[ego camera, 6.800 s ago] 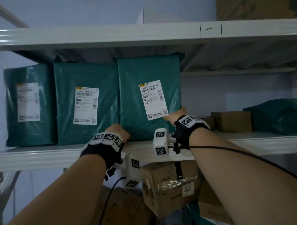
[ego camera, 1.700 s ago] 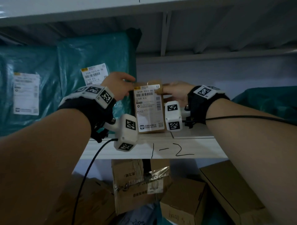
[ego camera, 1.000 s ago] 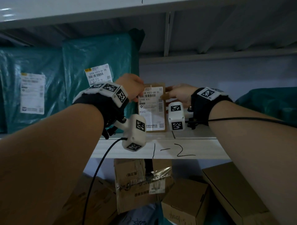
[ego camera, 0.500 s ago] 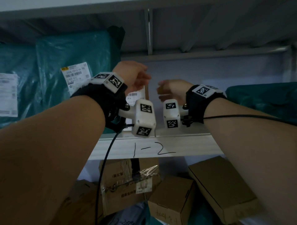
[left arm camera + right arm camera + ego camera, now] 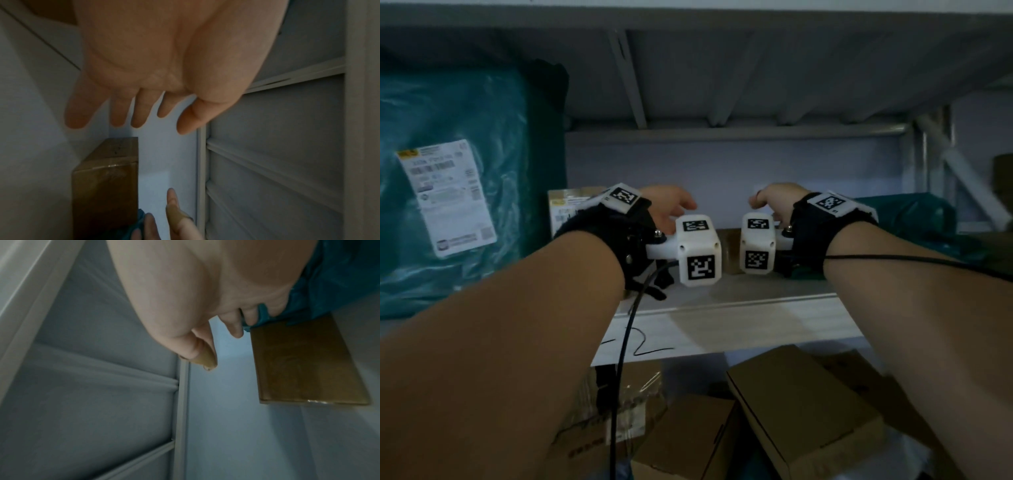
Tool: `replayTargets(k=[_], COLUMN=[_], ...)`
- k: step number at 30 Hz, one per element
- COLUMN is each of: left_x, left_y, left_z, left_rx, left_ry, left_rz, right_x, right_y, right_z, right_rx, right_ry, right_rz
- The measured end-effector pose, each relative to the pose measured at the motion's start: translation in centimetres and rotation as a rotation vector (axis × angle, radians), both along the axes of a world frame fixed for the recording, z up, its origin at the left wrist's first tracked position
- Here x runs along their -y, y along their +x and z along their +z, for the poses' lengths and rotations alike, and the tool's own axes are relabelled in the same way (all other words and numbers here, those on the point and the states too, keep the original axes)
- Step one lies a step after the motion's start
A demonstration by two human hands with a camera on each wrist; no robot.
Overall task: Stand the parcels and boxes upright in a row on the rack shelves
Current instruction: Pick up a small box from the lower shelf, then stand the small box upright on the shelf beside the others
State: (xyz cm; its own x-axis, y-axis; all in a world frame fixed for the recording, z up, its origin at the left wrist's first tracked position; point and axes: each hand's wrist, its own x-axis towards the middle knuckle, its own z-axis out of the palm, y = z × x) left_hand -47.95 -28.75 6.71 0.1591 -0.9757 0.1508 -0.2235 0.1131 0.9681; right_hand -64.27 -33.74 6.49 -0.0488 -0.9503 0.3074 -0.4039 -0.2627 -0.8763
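Both hands have let go of the small labelled box (image 5: 571, 214) and drifted toward the right of the frame; it now stands upright on the shelf (image 5: 739, 322) at centre left, half hidden behind the left wrist, just beside the tall teal parcel (image 5: 465, 178) that fills the upper left. Left hand (image 5: 671, 209) hovers over the shelf with fingers (image 5: 121, 112) spread and nearly straight, palm bare (the wrist view shows nothing in it); right hand (image 5: 774, 202) sits close beside it at centre, fingers loosely bent, thumb wrapped in a tan plaster, holding nothing. Past the wrist cameras, between the two hands, a brown box (image 5: 107, 178) lies on the shelf against the back wall; in the left wrist view it fills the lower left, in the right wrist view the right side. Another teal parcel (image 5: 914, 212) lies at the right edge of centre, behind the right wrist; cardboard cartons (image 5: 801, 411) crowd the bottom of the frame under the shelf.
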Motion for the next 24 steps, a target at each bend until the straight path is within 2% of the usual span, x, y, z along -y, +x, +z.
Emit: replayTargets(k=[5, 14, 21, 24], left_x=[2.1, 4.9, 7.6, 8.5], left_y=[-1.4, -3.5, -3.8, -4.2], left_z=[-0.8, -1.3, -1.3, -1.7], left_rx=[0.017, 0.022, -0.119, -0.109], left_ry=[-0.071, -0.030, 0.022, 0.022], left_rz=[0.013, 0.008, -0.021, -0.026], right_x=[1.5, 3.9, 5.9, 6.7], right_y=[-1.2, -2.7, -3.5, -3.6], right_z=[0.5, -0.1, -1.3, -2.0], right_rx=[-0.074, 0.052, 0.136, 0.204], right_ry=[0.010, 0.035, 0.064, 0.089], right_rz=[-0.043, -0.036, 0.003, 0.058])
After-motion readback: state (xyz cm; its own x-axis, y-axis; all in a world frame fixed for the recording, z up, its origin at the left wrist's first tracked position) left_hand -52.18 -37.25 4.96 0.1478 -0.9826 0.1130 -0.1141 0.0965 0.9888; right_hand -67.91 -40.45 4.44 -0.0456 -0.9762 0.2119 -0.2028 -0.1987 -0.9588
